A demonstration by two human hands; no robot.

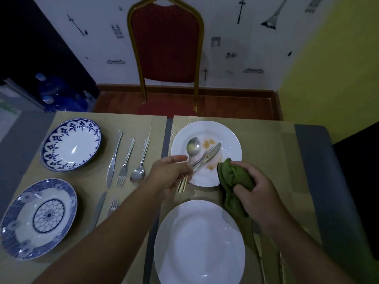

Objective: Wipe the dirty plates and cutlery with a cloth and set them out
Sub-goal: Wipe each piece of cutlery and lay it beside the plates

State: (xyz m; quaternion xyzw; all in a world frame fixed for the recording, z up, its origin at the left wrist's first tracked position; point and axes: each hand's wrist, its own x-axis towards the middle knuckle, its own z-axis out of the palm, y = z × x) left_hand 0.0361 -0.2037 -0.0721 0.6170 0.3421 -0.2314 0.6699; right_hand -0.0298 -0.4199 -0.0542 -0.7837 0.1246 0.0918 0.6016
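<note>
Dirty plate point(229, 138): far on your right mat point(266, 160), smeared with orange scraps and not yet wiped.
Spoon point(193, 147): on the dirty plate, bowl toward the middle, soiled.
Knife point(211, 153): just beside the spoon, blade crusted with food; both handles run off the plate's near-left rim.
Left hand point(170, 177): your fingers are curled round the two handles at that rim, and gold handle ends poke out below the palm.
Cloth point(233, 179): green and bunched, at the plate's near-right rim, with a tail hanging toward you.
Right hand point(258, 193): fingers and thumb closed round the cloth.
White plate point(199, 242): nearest you on the same mat; it looks clean and carries nothing.
Left mat point(131, 124): two blue plates, a far one point(71, 144) and a near one point(39, 218), both looking clean.
Row of cutlery point(125, 162): knife, fork and spoon laid side by side, right of the far blue plate.
Near pair point(99, 208): a knife and a fork by the near blue plate, partly behind your left arm; you cannot tell whether a spoon lies there too.
Done, as it looks: the left mat's settings and the white plate.
Left, as it looks: wipe the spoon, the knife and the dirty plate, then lay them out on the right mat.
Chair point(167, 44): red, at the table's far side.
</note>
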